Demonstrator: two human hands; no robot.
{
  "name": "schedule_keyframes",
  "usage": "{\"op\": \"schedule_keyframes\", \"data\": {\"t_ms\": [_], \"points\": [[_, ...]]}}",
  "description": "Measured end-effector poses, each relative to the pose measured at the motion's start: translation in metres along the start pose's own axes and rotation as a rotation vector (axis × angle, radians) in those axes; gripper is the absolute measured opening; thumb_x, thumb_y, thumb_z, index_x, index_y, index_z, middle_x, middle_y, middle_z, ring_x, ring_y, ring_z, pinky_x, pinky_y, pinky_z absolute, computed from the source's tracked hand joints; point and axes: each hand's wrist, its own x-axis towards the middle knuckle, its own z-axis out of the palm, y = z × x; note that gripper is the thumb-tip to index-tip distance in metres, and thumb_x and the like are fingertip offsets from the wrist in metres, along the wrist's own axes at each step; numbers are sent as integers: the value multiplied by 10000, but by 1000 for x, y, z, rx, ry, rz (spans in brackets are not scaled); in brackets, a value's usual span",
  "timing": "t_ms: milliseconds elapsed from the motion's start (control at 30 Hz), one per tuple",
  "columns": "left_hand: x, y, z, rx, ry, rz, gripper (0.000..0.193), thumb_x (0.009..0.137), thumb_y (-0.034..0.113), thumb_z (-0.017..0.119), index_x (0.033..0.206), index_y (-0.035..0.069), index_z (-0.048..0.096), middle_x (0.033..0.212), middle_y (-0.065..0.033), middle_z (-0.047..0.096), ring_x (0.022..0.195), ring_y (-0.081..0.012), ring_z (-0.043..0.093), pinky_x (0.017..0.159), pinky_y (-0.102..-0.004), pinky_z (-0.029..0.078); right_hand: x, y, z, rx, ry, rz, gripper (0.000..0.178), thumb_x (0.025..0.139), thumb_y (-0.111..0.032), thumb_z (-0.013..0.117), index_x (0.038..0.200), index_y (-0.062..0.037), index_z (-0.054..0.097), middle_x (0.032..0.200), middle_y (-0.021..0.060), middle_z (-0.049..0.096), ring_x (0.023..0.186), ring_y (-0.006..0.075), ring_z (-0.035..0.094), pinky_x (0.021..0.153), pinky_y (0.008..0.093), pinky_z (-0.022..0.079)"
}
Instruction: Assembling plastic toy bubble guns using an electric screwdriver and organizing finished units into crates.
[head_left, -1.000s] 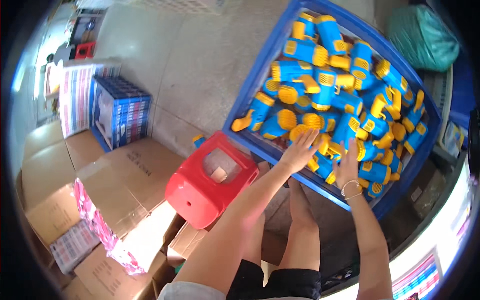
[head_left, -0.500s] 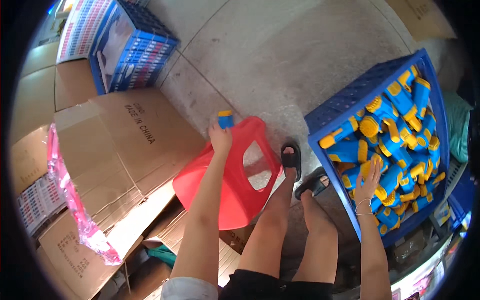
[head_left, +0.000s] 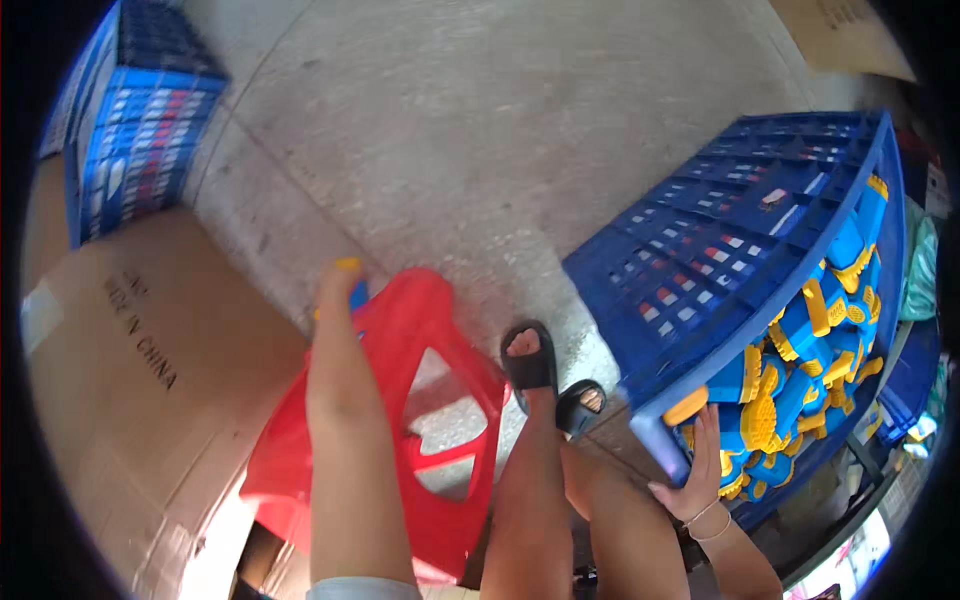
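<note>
My left hand (head_left: 337,287) is closed round a blue-and-yellow plastic piece (head_left: 358,294), just past the far left end of a red plastic stool (head_left: 385,345). Most of that piece is hidden by the hand. On the right, a blue plastic crate (head_left: 700,270) stands tilted in view, filled with many similar blue-and-yellow pieces (head_left: 795,385), some with ridged yellow ends. My right hand (head_left: 697,475) lies at the crate's near corner, fingers stretched out beside the pieces and nothing gripped in it. Whether its fingertips touch a piece cannot be made out.
A large brown cardboard box (head_left: 150,340) fills the left side. Behind it stands another blue crate (head_left: 150,130). Concrete floor (head_left: 430,150) stretches ahead. My feet in black sandals (head_left: 530,365) are between stool and crate. A cardboard piece (head_left: 845,35) is at the far right.
The view has swung right and lower, so stool and boxes sit further left. My right hand has drawn back from among the pieces to the crate's near corner. My left hand still holds its piece.
</note>
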Motion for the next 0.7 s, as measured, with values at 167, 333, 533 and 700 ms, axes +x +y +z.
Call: {"op": "schedule_keyframes", "data": {"t_ms": [167,333,533,700], "points": [[32,-52,13,-150,77,361,388,667,367,658,946,98,633,986,-118,629,960,-293,571,818,-385,450,10,-5,-5,-56,-89,1,518,635,-63,626,1125,31,488,1222,291,415,1196,487,333,973,501,318],[-43,68,-16,-350,364,92,422,615,206,727,959,0,597,920,-167,618,912,-296,577,781,-376,455,14,7,-13,-168,1,-1,445,567,-120,673,1001,-63,594,1184,180,497,1144,378,450,900,441,421],[-208,163,-182,-395,841,815,695,605,210,757,1176,-6,426,1053,-180,523,979,-328,520,847,-379,417,9,7,-13,-48,47,-71,472,635,-232,694,1052,-61,555,1203,148,476,1165,332,431,908,411,414],[-424,223,-244,119,978,1615,652,639,265,734,1183,46,448,1099,-151,492,996,-293,500,838,-400,413,-9,14,-14,33,154,-5,548,713,-321,649,1165,-59,481,1232,139,430,1188,311,387,922,396,380]]}}
